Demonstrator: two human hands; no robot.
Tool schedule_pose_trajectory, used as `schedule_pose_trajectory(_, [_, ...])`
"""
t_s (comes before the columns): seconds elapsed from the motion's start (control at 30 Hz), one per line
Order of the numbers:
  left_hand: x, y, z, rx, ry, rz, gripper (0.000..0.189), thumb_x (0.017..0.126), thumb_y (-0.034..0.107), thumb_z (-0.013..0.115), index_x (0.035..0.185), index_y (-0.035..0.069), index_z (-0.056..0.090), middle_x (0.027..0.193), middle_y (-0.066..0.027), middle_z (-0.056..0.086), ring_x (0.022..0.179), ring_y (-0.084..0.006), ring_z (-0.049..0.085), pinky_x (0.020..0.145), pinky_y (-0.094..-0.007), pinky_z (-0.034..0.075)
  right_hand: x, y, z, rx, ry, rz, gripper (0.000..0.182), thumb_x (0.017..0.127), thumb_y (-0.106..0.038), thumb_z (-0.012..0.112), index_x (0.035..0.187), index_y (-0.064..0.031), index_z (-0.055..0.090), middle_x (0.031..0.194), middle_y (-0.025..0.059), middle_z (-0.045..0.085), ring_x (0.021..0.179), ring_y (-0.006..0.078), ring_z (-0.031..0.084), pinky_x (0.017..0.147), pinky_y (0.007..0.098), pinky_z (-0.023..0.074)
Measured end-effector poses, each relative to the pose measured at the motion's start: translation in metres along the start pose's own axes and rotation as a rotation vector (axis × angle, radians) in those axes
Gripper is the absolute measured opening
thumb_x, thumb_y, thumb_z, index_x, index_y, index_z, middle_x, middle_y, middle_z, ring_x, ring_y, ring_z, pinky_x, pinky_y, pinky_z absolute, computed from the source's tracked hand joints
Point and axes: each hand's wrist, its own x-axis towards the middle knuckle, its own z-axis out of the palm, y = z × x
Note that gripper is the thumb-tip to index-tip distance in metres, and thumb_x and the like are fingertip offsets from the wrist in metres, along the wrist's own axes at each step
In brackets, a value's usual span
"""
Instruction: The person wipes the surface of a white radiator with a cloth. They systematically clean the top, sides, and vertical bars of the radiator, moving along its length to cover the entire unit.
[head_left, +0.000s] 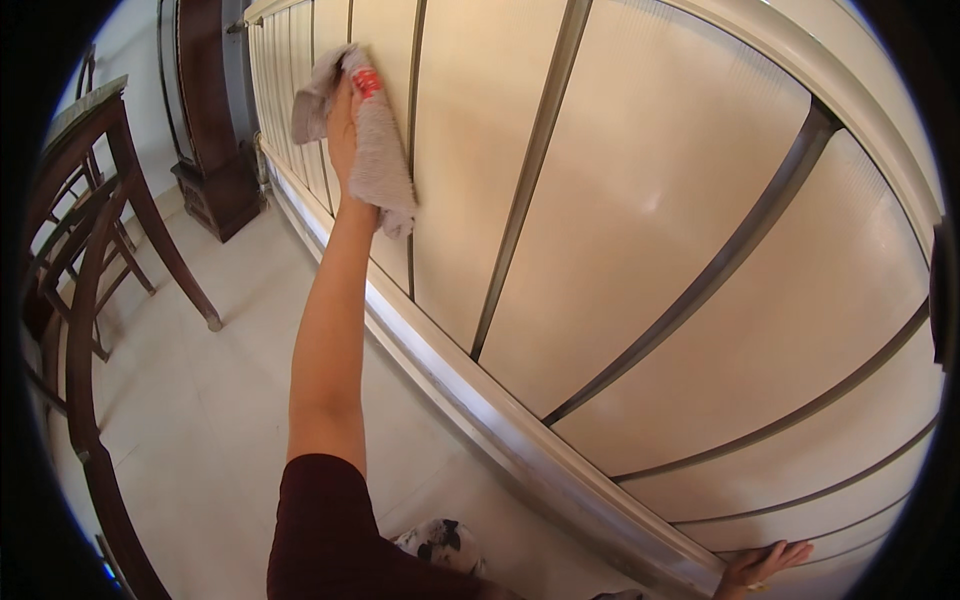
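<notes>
With the arm stretched far up and to the left, my left hand (343, 139) presses a greyish fluffy cloth (379, 150) with a red mark against a cream panelled railing (510, 112). The cloth drapes over and around the hand, so part of the fingers is hidden. At the lower right my right hand (761, 566) rests against the railing's lower panels with fingers apart and no object in it. Dark vertical bars (536, 180) divide the translucent-looking panels.
Dark wooden chairs (112, 225) and a table-like piece with a curved leg (172, 262) stand at left. Behind them is a dark wooden cabinet or post (214, 172) by the wall. A pale rail (480, 382) runs along the railing's base above the tiled floor (217, 420).
</notes>
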Motion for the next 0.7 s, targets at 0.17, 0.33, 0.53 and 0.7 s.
schedule_pose_trajectory(0.17, [0.007,-0.064,-0.041,0.273,-0.036,-0.052,0.043,0.095,0.025,0.041,0.132,0.004,0.04,0.128,-0.0166,0.05,0.117,-0.0275,0.047,0.098,-0.031,0.033,-0.01,0.003,0.007,0.001,0.011,0.01,0.037,0.095,-0.016,0.036,0.131,-0.0054,0.039,0.14,0.0261,0.029,0.129,0.0493,0.024,0.102,0.0636,0.0156])
schedule_pose_trajectory(0.33, [-0.014,-0.01,-0.032,0.631,-0.157,-0.132,0.048,0.095,0.027,0.036,0.135,0.002,0.032,0.135,-0.0213,0.04,0.125,-0.035,0.037,0.105,-0.0365,0.024,-0.023,0.01,0.009,-0.016,-0.005,0.029,0.037,0.093,-0.013,0.037,0.129,-0.0061,0.04,0.139,0.0263,0.032,0.128,0.0496,0.026,0.103,0.0624,0.0139])
schedule_pose_trajectory(0.53, [-0.091,0.064,0.019,0.294,0.022,-0.054,0.047,0.097,0.028,0.032,0.125,-0.008,0.041,0.122,-0.0273,0.045,0.113,-0.0397,0.041,0.098,-0.0415,0.029,-0.014,0.003,0.006,0.048,0.014,0.03,0.036,0.092,-0.012,0.038,0.127,-0.0041,0.043,0.137,0.0278,0.034,0.129,0.0497,0.026,0.104,0.0615,0.0126])
schedule_pose_trajectory(0.7, [-0.187,0.099,0.015,0.373,-0.319,-0.118,0.045,0.093,0.025,0.036,0.123,-0.008,0.043,0.117,-0.029,0.046,0.108,-0.0427,0.041,0.094,-0.0454,0.03,-0.011,0.002,0.007,0.052,0.021,0.026,0.036,0.091,-0.01,0.039,0.127,-0.0036,0.043,0.137,0.0281,0.034,0.129,0.0492,0.025,0.104,0.0607,0.0127])
